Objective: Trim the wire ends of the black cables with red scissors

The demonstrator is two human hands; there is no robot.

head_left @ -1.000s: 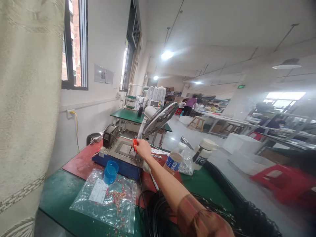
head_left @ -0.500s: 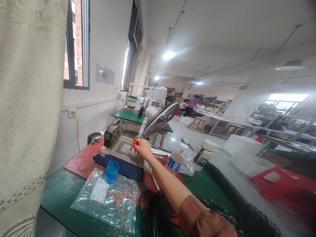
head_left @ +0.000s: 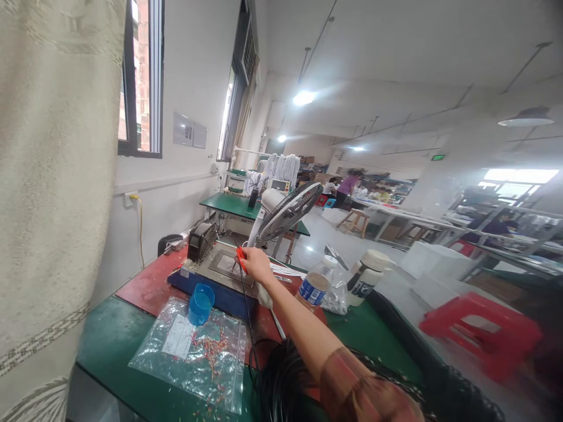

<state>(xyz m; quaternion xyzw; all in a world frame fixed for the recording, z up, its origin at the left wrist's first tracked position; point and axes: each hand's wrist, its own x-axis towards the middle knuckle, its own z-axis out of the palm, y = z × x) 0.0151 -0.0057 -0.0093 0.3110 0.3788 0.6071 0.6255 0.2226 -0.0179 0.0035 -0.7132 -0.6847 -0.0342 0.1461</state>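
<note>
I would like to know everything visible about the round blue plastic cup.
The round, see-through blue plastic cup stands with its open side up, showing a rim but no handle or lid. It rests on the clear plastic bag, before the blue-sided flat machine. Its contents are unclear; only the bag visibly touches it.

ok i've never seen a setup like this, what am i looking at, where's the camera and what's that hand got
There's no robot here, just a person using bare hands. The camera is worn on their head, looking forward and down, so you see roughly what they see. The arm is theirs, ending in the right hand; the left is out of view. Its fingers grip a red tool, too small to identify, above a metal-topped blue box. On the table, a blue cup sits on a clear plastic bag. A bottle stands beyond the forearm, and black cable lies below it.
</note>
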